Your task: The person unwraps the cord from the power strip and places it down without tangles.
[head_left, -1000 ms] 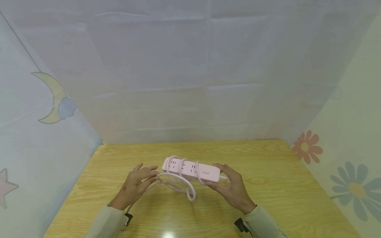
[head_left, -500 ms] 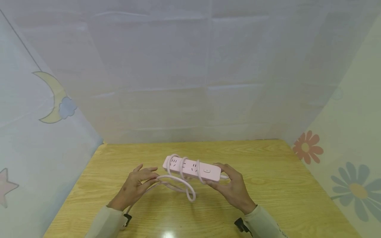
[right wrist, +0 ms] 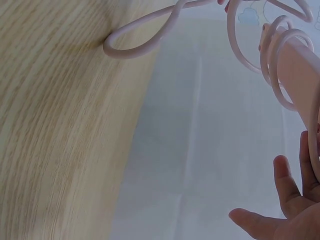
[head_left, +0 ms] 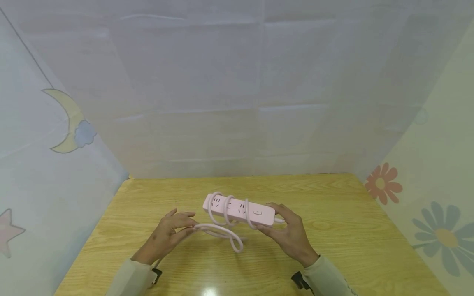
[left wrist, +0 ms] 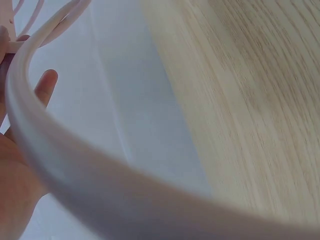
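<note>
A pink power strip (head_left: pixel 235 209) is held above the table, tilted so its left end is higher, with its cord looped loosely around it several times. My right hand (head_left: pixel 290 234) grips the strip's right end between thumb and fingers, beside the switch. Left of the strip, my left hand (head_left: pixel 166 236) pinches the pink cord (head_left: pixel 222 230) between thumb and fingers. A slack loop of cord hangs between the hand and the strip. In the left wrist view the cord (left wrist: pixel 75 165) sweeps close past the camera. The right wrist view shows the coils around the strip (right wrist: pixel 295 70).
Below both hands lies a wooden table (head_left: pixel 318 263). A pale sheet (head_left: pixel 237 102) rises behind its far edge, and printed side panels with a moon (head_left: pixel 66 119) and flowers (head_left: pixel 379 183) flank it.
The left hand has lowered its stretch of cord slightly, and the loop before the strip now lies flatter. The strip has risen a little at its left end; the right hand is almost still.
</note>
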Motion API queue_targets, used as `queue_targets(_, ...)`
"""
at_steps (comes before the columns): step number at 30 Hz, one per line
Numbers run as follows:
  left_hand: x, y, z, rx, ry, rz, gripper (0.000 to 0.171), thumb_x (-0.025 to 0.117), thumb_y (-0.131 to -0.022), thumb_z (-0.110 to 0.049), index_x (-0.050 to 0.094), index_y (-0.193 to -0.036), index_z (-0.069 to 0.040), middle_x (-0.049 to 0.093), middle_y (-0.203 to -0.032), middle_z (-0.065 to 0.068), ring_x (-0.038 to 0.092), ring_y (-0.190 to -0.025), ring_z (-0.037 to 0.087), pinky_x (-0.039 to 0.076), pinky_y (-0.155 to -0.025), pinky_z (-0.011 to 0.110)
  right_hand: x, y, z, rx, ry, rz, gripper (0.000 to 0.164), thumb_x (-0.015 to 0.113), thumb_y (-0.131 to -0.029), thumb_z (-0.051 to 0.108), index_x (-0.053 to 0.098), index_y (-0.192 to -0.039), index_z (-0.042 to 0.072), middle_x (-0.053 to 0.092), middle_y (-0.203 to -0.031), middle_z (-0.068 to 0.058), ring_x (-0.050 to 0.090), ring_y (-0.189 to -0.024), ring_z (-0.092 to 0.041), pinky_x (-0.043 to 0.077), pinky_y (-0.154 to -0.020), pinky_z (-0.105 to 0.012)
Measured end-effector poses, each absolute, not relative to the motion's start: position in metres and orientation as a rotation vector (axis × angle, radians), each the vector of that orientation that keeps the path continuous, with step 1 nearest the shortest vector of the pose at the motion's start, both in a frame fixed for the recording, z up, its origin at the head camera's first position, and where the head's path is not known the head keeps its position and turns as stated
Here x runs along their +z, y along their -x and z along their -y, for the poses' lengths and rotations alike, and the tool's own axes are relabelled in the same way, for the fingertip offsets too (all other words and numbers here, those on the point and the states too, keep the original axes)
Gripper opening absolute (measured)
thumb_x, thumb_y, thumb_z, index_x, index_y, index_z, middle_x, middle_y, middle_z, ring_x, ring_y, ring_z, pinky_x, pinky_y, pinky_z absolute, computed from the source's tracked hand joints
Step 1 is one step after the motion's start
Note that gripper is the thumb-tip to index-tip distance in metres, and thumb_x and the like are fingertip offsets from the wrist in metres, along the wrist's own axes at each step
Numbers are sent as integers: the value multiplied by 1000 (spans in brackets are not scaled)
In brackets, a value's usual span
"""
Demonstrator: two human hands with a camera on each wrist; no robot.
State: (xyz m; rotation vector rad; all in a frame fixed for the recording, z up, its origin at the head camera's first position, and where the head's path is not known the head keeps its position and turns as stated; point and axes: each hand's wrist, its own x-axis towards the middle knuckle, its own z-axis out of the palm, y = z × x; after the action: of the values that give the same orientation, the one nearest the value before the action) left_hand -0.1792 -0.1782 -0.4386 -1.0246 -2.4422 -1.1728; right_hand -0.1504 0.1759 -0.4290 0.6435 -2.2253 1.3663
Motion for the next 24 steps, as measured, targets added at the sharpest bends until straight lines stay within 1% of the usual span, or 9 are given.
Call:
queue_targets(5,-441,178,179,-1168,999,2468,21,78,-83,-6,77,-98,-22,73,-100,-15,63,-115,35,22,-103,77,-430,151,-176,1356,-648,2227,53,87,-75,5,67,-123,10,68,-108,5,62,-96,-14,48,-90,-42)
queue_targets(9,-444,178,178,-1144,963,2464,21,80,-81,-4,76,-95,-20,74,-98,-13,66,-110,36,25,-100,78,-430,150,-177,1361,-646,2226,53,87,-75,5,67,-124,11,68,-108,5,62,-96,-14,48,-90,-42)
queue_targets(15,-446,176,176,-1108,896,2476,23,81,-80,-4,76,-96,-19,75,-100,-8,67,-109,34,29,-100,76,-429,150,-176,1365,-646,2221,52,87,-75,5,67,-123,11,68,-107,5,61,-95,-13,47,-90,-43)
queue_targets(19,-447,176,174,-1081,876,2457,25,82,-78,-1,76,-98,-17,75,-102,-2,67,-108,33,31,-100,75,-429,151,-176,1367,-650,2221,52,87,-76,6,67,-124,11,68,-109,4,62,-97,-14,47,-90,-42)
queue_targets(24,-449,176,171,-1064,858,2436,24,82,-79,-2,75,-100,-11,75,-105,1,67,-108,33,33,-98,74,-428,150,-176,1369,-655,2222,52,87,-76,6,67,-124,12,68,-109,5,62,-96,-14,48,-90,-41)
